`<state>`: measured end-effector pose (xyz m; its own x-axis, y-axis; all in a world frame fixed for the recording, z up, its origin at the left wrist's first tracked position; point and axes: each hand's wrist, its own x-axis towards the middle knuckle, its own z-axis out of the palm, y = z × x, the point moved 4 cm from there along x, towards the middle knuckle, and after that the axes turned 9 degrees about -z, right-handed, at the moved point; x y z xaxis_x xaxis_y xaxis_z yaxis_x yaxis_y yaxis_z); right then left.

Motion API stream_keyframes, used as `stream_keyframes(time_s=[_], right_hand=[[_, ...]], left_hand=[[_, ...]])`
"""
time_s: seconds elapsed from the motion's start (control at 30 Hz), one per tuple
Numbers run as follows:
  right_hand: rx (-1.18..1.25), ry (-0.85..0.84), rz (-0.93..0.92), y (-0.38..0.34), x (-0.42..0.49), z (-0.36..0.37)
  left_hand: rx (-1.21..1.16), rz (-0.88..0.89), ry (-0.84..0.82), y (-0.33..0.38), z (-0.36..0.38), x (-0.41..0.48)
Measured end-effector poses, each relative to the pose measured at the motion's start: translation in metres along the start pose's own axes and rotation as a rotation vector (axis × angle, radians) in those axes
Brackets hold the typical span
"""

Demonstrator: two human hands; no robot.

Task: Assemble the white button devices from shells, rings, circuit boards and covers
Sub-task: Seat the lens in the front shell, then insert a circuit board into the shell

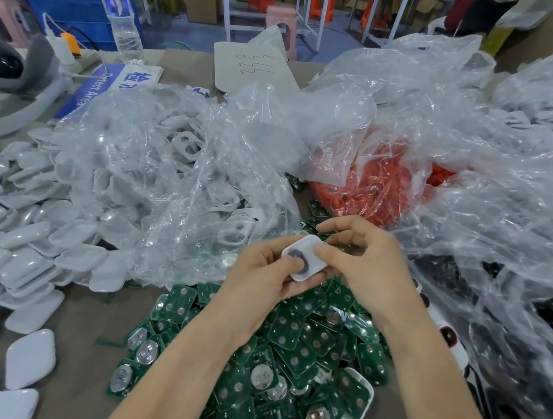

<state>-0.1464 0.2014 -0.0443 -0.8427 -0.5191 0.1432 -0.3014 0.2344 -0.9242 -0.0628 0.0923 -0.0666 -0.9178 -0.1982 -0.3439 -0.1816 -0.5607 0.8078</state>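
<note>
1 head-worn view, forward-down, close over table [90, 319]

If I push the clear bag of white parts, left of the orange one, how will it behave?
The clear bag looks thin and crumpled, so it would probably fold, not slide as one piece. The white parts inside lie loose, so they would likely shift. It seems light for its bulk.

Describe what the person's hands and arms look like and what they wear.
Both the left hand and the right hand are bare: no gloves, rings, watch or wristband show. Both forearms are uncovered down to the frame's lower edge, with no sleeves in view.
</note>
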Motion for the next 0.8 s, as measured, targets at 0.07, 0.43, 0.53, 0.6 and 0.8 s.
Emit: stream_keyframes(time_s=[0.07,0.43,0.53,0.6,0.8], right_hand=[[0.072,-0.072,0.039,0.0,0.002,-0.002],[-0.013,-0.086,0.027,-0.01,0.007,-0.022],[-0.202,-0.044,-0.013,-0.01,0.006,-0.043],[-0.354,-0.19,-0.024,-0.009,0.001,-0.039],[-0.522,-0.441,-0.085,0.007,-0.018,0.002]], left_hand=[[0.034,-0.005,0.002,0.0,-0.001,0.0],[0.03,0.03,0.098,0.003,-0.006,-0.002],[-0.034,0.043,0.112,0.006,-0.009,-0.002],[-0.093,0.04,0.115,0.008,-0.012,-0.001],[-0.191,-0.011,0.086,0.011,-0.014,-0.001]])
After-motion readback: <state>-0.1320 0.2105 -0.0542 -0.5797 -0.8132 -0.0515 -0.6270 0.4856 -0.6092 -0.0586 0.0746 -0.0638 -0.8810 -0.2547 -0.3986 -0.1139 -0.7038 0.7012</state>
